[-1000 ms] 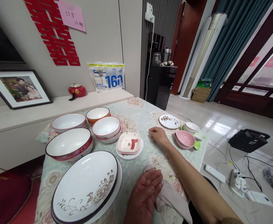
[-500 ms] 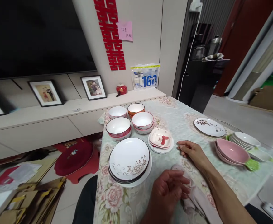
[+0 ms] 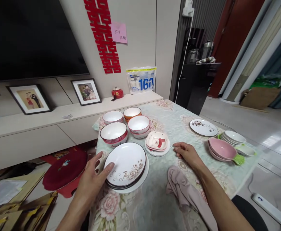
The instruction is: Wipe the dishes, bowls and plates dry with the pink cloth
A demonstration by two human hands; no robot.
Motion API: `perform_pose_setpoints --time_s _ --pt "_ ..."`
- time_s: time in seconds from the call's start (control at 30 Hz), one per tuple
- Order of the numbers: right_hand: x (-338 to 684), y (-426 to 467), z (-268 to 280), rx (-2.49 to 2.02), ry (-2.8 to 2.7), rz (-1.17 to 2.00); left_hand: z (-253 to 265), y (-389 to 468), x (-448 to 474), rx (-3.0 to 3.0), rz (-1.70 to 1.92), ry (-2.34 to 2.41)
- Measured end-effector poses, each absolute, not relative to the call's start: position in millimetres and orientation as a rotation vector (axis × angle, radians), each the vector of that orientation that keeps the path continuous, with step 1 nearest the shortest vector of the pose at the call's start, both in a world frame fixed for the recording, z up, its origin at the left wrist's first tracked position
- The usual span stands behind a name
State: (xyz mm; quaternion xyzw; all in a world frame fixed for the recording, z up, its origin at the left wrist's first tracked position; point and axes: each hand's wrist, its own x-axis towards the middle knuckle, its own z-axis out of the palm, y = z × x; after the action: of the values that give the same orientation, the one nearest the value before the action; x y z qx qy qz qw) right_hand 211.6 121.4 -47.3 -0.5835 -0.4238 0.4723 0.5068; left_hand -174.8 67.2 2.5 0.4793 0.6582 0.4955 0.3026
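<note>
Plate stack (image 3: pixel 126 160) at seven o'clock from view centre. Left hand (image 3: pixel 94 176) spread, thumb over its nine-o'clock rim, contact unclear; right hand (image 3: pixel 187 155) apart, loosely curled, empty. Step, judged: gripping; lifting would need fingers underneath.

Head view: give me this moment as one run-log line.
left hand: open, thumb over stacked flowered plate, contact unclear | right hand: empty, beside square dish | cloth: crumpled on tablecloth
</note>
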Motion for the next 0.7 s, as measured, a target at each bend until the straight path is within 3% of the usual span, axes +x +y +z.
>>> perform_pose_setpoints --time_s 0.2,0.7 --pt "212.0 119.5 -44.7 -1.432 -1.083 1.135 2.1 75.1 -172.2 1.05 1.047 1.667" --pt "214.8 118.0 -46.0 -1.522 -1.17 1.102 3.4 70.2 -150.1 0.816 1.292 1.471"
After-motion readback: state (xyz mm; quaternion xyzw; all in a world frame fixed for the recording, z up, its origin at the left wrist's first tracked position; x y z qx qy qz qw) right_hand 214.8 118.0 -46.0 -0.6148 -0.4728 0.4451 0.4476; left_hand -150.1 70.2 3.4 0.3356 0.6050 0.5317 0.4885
